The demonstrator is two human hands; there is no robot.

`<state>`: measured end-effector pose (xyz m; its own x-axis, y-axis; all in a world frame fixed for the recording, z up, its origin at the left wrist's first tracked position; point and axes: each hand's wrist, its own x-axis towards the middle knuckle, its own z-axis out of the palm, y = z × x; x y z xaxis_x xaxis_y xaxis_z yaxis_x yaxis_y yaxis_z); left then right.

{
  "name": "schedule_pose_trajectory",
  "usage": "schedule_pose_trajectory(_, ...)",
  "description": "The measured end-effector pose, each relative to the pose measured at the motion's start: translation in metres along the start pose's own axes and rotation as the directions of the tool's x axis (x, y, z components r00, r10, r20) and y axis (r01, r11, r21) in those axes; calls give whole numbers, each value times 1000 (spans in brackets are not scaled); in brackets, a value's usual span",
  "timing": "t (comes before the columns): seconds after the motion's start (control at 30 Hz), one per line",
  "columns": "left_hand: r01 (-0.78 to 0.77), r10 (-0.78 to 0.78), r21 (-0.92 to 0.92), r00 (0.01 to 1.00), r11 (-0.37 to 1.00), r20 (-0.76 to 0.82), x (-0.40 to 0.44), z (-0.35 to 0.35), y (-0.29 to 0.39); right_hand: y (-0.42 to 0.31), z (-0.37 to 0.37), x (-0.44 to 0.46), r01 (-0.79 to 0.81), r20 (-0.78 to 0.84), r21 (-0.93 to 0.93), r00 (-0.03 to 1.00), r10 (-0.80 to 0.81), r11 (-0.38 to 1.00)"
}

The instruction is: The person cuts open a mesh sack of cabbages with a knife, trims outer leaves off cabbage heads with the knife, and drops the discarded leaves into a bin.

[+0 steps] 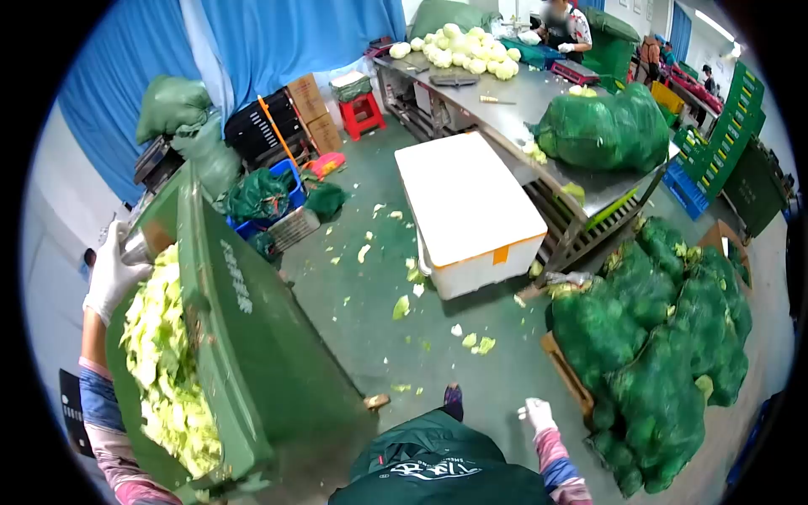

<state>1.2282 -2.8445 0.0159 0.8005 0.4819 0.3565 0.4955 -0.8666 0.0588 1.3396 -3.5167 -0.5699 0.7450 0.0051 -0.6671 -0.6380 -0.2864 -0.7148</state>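
My left hand (118, 273), in a white glove, is closed around a silvery cylindrical piece (135, 246) at the upper edge of a green wheelie bin (252, 337). The bin leans at my left side, and pale green cabbage leaves (164, 362) fill its opening. My right hand (536, 415), also gloved in white, hangs free over the floor with its fingers partly spread. Nothing is in it. The nearest things to it are green mesh sacks (656, 379), piled on the right.
A white foam box (471, 210) stands ahead beside a metal table (522, 118) bearing pale cabbages (463, 49) and a mesh sack (602, 130). Loose leaves (401, 307) litter the green floor. A blue crate (286, 181) and red stool (362, 114) stand farther back. Another person (568, 34) is behind the table.
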Motion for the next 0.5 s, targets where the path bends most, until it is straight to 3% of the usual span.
schedule_pose_trajectory(0.03,12,-6,-116,999,993,52,23,13,17,-10,7,9,-15,-8,13,1000,15,1000)
schedule_pose_trajectory(0.07,-133,131,-101,991,986,-28,44,33,32,-19,10,15,-43,17,5,999,43,999)
schedule_pose_trajectory(0.1,-135,140,-226,990,965,5,65,52,52,-30,10,26,-67,41,-7,997,67,998)
schedule_pose_trajectory(0.23,-216,254,-285,962,934,101,143,127,122,-79,-2,60,-68,5,-24,998,68,997)
schedule_pose_trajectory(0.33,-350,399,-290,908,891,131,191,202,156,-104,-17,91,-64,-42,68,997,67,996)
schedule_pose_trajectory(0.43,-383,475,-384,862,840,180,218,279,175,-143,-20,124,-68,-59,31,996,70,997)
schedule_pose_trajectory(0.5,-268,410,-420,862,867,297,227,312,179,-201,-16,139,108,32,-126,994,-105,986)
